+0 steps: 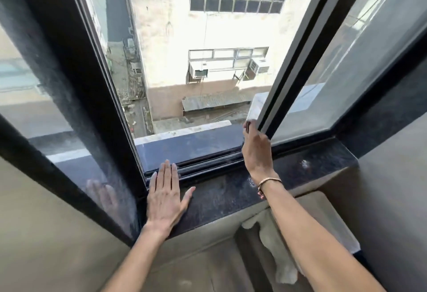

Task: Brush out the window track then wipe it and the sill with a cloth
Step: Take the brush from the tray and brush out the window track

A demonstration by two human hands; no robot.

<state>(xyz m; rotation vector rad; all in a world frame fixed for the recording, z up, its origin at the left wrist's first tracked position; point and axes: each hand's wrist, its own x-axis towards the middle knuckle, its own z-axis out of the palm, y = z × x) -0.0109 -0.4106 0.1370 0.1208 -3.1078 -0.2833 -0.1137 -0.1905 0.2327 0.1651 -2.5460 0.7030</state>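
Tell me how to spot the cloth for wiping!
Find the dark stone sill under the open window. Look below it, beside the right forearm. The cloth is the pale, crumpled thing hanging there, the only soft thing among hard surfaces.

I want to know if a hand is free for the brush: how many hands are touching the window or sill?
2. The left hand lies flat on the sill with fingertips at the track. The right hand grips the edge of the sliding sash. No brush shows.

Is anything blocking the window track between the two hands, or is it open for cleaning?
Nothing visible lies in the window track between them. The left hand rests flat on the sill, fingertips reaching the track's left end; the right hand grips the sliding sash edge at its right end.
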